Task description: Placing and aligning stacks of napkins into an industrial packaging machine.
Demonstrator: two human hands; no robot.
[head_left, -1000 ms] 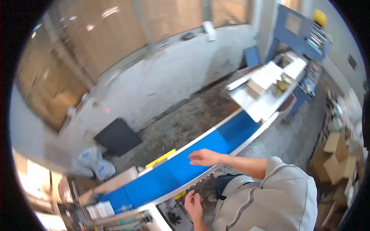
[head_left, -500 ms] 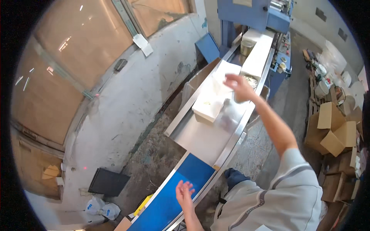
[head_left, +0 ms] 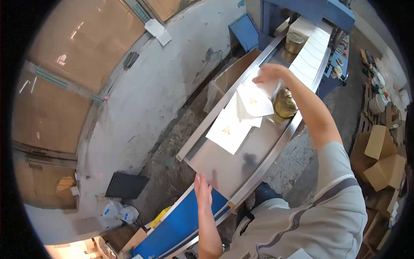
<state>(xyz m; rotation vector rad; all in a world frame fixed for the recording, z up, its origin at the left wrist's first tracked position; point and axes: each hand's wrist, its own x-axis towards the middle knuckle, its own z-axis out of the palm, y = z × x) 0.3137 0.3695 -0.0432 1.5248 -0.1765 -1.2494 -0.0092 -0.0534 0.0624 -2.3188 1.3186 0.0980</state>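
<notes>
White square paper napkins [head_left: 227, 131] with small yellowish prints lie spread and overlapping on the metal table [head_left: 215, 166]. At their far end, my right hand [head_left: 272, 74] bends its fingers over the edge of the napkins; its fingertips are partly hidden. My left hand [head_left: 202, 192] is held above the near end of the metal table, by the blue belt [head_left: 177, 224], with its fingers stretched out and nothing in them. A shiny gold-coloured can [head_left: 285, 103] stands right of the napkins, under my right forearm.
A long row of white napkins [head_left: 311, 54] runs along the table's right side toward a blue machine [head_left: 310, 13]. Beside it stands another can [head_left: 295, 42]. An open carton [head_left: 235, 71] is left of the table; cardboard boxes [head_left: 379, 159] lie at the right.
The white block of napkins has become a spread of separate overlapping pieces. My right hand has moved to their far end. My left hand has risen toward the metal table's near edge.
</notes>
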